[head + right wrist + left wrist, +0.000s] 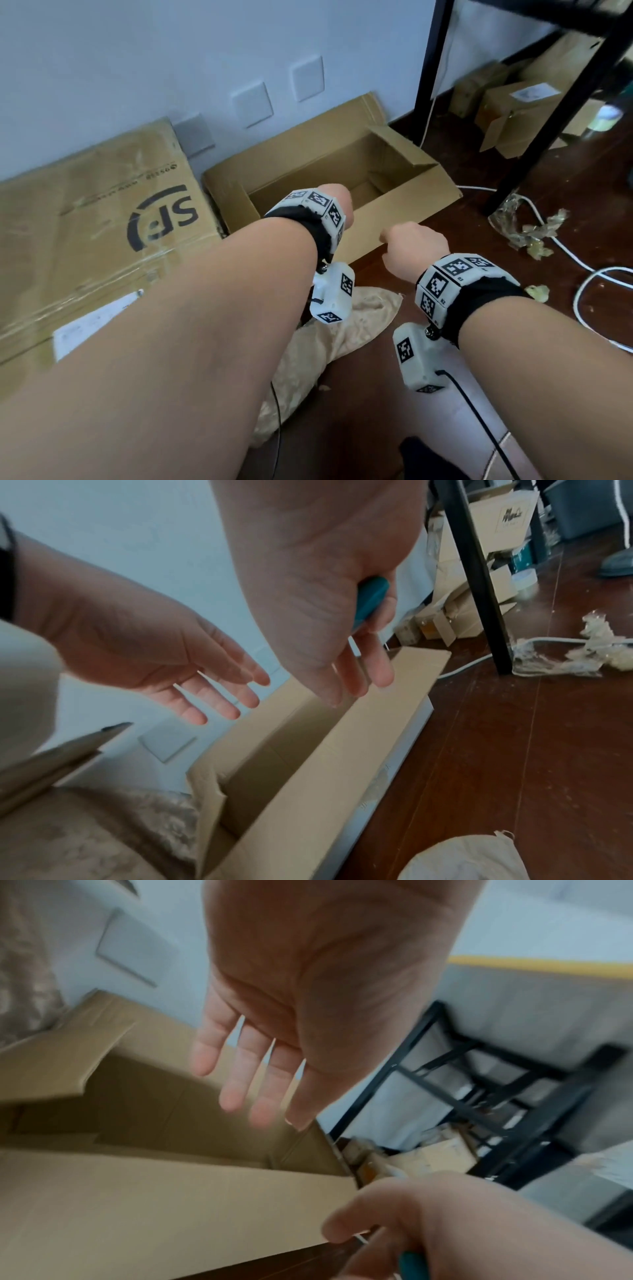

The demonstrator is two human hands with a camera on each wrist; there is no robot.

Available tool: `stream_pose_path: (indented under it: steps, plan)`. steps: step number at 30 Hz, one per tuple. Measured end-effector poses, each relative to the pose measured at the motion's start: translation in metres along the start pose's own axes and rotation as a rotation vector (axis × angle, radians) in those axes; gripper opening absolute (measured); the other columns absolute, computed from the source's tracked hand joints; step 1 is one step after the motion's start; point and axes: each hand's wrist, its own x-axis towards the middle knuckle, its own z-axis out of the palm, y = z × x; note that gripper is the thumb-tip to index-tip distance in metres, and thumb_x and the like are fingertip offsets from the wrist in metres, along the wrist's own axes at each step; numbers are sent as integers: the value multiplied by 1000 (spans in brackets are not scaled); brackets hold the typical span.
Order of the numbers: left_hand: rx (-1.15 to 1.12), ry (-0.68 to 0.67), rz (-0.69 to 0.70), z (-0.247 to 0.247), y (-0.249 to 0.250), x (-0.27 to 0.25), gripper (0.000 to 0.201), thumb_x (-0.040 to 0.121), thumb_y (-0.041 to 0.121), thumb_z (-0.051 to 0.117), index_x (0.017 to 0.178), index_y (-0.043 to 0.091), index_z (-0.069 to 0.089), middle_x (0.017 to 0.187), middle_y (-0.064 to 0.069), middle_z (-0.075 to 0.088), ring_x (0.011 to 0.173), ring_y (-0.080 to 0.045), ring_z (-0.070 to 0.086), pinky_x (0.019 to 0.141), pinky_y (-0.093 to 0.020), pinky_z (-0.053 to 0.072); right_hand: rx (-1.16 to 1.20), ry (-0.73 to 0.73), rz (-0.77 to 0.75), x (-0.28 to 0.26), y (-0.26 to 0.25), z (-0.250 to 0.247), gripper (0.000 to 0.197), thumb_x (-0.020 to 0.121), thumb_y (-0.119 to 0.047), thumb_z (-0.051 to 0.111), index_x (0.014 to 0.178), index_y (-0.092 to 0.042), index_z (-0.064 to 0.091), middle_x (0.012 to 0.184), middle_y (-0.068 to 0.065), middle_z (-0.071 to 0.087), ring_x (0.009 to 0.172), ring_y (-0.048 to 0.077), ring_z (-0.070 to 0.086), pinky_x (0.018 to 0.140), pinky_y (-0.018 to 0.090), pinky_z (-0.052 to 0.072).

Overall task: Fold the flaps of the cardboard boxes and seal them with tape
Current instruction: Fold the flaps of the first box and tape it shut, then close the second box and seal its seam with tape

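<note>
While both arms reach forward, the scene lies like this:
Open box (342, 178): on the dark wood floor (565, 308) against the white wall (137, 51), all flaps up or spread, inside bare.
Near flap (404, 205): long, leaning out toward the person.
Left hand (291, 1001): palm flat, fingers (240, 1074) straight and slightly spread, hovering over the box mouth, holding nothing.
Right hand (325, 601): just beside the near flap's edge, fingers wrapped around a teal handle (371, 596); what tool it belongs to I cannot tell.
Taped box (96, 219): lying to the left, just beside the open one.
Black frame leg (548, 120): standing to the right, more boxes behind it.
White cable (582, 284): looping across the floor.
</note>
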Motion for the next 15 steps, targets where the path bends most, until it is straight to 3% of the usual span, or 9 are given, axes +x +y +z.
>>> stream_pose_path:
  steps: [3,8,11,15]
  plan:
    - [-169,198,52,-19,-4,-65,6,89,24,57,90,22,52,94,2,53,83,-17,51,76,-28,46,10,55,7,-33,-17,-28,26,90,-18,52,114,-20,62,109,6,62,96,27,61,70,31,44]
    - [-284,233,52,-41,-38,-169,4,90,20,55,93,19,56,98,-3,64,85,-19,62,82,-30,54,11,132,-39,-95,-61,-72,28,90,-18,50,115,-21,62,114,7,61,100,28,60,74,32,46]
    - [-283,272,-5,-47,-74,-239,14,92,19,54,100,11,63,104,-6,68,88,-18,65,84,-27,53,-10,173,-96,-135,-96,-91,27,90,-18,49,112,-20,65,112,6,63,98,28,61,71,31,44]
    - [-238,343,-116,-41,-125,-323,29,93,21,52,112,4,66,107,-8,69,98,-21,66,90,-34,52,14,245,-179,-177,-143,-111,23,88,-21,53,105,-22,69,107,3,65,94,26,62,69,30,46]
